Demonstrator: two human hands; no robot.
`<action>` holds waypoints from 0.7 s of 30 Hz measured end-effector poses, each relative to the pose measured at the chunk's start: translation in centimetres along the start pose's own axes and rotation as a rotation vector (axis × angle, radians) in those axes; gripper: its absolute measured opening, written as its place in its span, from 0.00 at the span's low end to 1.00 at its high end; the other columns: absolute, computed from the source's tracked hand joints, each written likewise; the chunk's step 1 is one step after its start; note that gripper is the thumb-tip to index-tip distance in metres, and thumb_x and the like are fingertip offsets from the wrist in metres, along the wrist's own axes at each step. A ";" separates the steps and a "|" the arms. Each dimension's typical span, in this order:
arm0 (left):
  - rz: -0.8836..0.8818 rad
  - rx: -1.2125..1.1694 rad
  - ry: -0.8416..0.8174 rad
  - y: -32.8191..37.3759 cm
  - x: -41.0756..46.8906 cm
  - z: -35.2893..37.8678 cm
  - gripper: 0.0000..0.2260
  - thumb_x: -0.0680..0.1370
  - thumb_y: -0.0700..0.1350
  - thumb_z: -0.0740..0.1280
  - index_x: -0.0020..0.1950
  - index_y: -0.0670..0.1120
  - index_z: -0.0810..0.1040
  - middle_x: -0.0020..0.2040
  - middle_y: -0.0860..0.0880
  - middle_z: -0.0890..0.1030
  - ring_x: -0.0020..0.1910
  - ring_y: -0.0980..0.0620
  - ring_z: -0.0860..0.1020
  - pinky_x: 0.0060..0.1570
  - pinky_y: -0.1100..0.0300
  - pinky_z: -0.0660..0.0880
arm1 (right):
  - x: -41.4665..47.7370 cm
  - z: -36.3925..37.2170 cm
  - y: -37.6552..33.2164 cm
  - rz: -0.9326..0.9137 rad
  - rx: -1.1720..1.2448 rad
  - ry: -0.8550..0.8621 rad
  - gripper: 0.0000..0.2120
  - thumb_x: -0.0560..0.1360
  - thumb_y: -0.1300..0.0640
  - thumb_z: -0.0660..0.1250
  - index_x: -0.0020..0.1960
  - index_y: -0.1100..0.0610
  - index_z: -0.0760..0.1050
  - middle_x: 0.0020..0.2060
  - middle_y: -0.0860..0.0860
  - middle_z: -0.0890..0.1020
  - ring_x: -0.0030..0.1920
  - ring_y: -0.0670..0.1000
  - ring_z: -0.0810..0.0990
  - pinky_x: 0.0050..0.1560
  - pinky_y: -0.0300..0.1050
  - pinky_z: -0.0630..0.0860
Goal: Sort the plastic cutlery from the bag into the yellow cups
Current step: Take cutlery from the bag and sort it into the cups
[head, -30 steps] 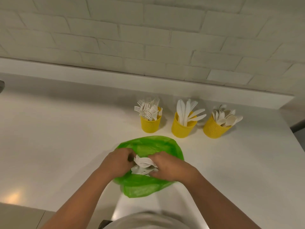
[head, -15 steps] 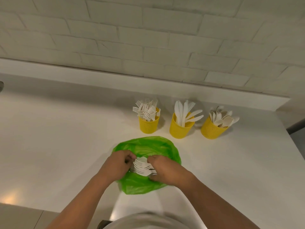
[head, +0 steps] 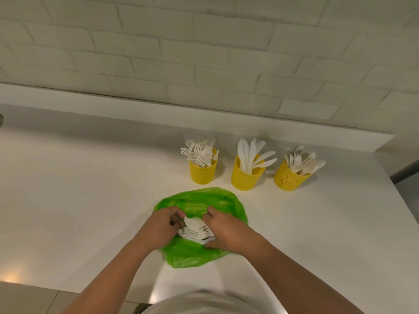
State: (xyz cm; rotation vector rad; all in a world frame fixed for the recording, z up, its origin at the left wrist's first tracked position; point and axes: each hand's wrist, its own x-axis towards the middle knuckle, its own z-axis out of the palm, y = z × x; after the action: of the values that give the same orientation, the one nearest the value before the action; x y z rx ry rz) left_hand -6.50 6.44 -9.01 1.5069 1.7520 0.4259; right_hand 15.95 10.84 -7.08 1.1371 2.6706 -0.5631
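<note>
Both hands were down in the mouth of the green bag [head: 192, 254] on the white counter [head: 90, 200]. The right hand [head: 223, 232] curled round a bundle of white forks [head: 195, 225] there. The left hand [head: 162, 225], fingers curled, seemed to pinch the bag's rim. Behind stood three yellow cups, the fork cup [head: 203, 173], knife cup [head: 246, 177] and spoon cup [head: 286, 179].

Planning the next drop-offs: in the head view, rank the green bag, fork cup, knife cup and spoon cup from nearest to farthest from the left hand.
1. Green bag, right under the left hand, touching it.
2. Fork cup, leftmost in the row.
3. Knife cup, middle.
4. Spoon cup, far right.
</note>
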 end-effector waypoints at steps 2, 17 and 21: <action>-0.006 0.015 -0.010 -0.1 0.1 -0.1 0.09 0.79 0.39 0.69 0.52 0.54 0.81 0.40 0.54 0.86 0.39 0.57 0.83 0.41 0.61 0.77 | 0.1 0.0 -0.1 -0.006 -0.011 0.012 0.28 0.72 0.47 0.77 0.64 0.59 0.71 0.61 0.54 0.70 0.51 0.60 0.81 0.45 0.53 0.79; -0.018 0.090 -0.017 -0.5 -0.8 -0.8 0.08 0.76 0.41 0.69 0.49 0.54 0.77 0.42 0.55 0.82 0.37 0.59 0.78 0.37 0.65 0.73 | 0.7 -0.3 -0.7 0.041 -0.046 -0.037 0.19 0.67 0.53 0.76 0.54 0.57 0.74 0.50 0.55 0.79 0.46 0.58 0.80 0.37 0.46 0.69; -0.022 0.056 0.088 -0.1 -2.2 -1.3 0.10 0.73 0.42 0.70 0.45 0.53 0.70 0.37 0.50 0.80 0.34 0.52 0.76 0.38 0.51 0.75 | 0.6 -0.5 -0.1 0.077 0.019 -0.005 0.18 0.66 0.50 0.76 0.48 0.54 0.70 0.44 0.52 0.79 0.40 0.54 0.77 0.32 0.43 0.66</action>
State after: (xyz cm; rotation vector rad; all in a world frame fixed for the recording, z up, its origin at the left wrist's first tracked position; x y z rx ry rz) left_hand -7.53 4.65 -7.55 1.5270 1.8612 0.4419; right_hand 15.42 11.38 -6.78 1.2360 2.6103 -0.5787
